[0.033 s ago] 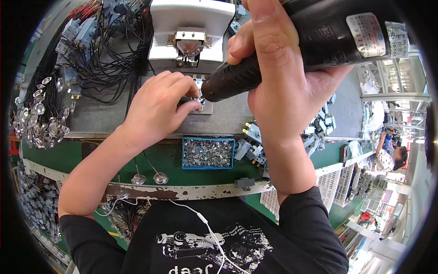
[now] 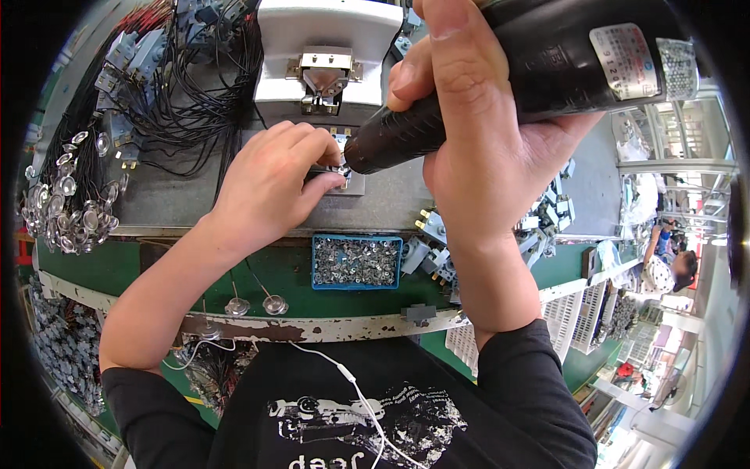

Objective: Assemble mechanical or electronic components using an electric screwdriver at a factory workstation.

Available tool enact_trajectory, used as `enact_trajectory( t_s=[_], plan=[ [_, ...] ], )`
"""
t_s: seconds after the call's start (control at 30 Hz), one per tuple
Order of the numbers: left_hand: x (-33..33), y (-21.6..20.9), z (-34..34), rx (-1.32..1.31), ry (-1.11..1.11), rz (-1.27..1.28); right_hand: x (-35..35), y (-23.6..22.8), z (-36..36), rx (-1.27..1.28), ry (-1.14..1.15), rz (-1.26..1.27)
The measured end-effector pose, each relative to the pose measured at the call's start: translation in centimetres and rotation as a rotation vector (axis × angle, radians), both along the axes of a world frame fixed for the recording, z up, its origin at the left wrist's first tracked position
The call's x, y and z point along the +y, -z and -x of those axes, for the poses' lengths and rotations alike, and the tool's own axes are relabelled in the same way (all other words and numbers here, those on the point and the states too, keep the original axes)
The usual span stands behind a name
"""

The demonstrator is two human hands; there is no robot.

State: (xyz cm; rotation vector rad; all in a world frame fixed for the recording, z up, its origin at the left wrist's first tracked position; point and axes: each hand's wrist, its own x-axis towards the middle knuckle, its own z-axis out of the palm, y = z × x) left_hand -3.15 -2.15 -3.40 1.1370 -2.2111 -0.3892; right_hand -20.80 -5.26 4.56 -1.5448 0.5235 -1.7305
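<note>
My right hand (image 2: 484, 141) is wrapped round a thick black electric screwdriver (image 2: 547, 70). The tool slants down to the left, its tip close to my left fingertips. My left hand (image 2: 273, 176) is closed in a pinch at a small metal block (image 2: 356, 186) on the bench. Just beyond those fingertips shows a part with brass-coloured terminals (image 2: 336, 133). My fingers and the tool's nose cover most of it, so what the pinch holds stays hidden.
A white machine with a metal clamp (image 2: 324, 74) stands behind my hands. Black cables (image 2: 195, 102) with grey-blue housings and round metal discs (image 2: 70, 203) fill the left. A blue tray (image 2: 314, 270) holds small metal pieces. Grey housings (image 2: 433, 227) lie right; a person (image 2: 660, 270) is far right.
</note>
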Motion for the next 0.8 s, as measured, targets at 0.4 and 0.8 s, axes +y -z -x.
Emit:
enact_trajectory(
  t_s=[0.4,0.8],
  plan=[
    [0.3,-0.3,-0.1,-0.032,0.001,-0.092,0.6,0.4,0.9,0.012,-0.053,0.006],
    [0.2,-0.2,-0.4,-0.111,-0.006,-0.117,0.2,-1.3,-1.1,0.145,-0.018,-0.201]
  ],
)
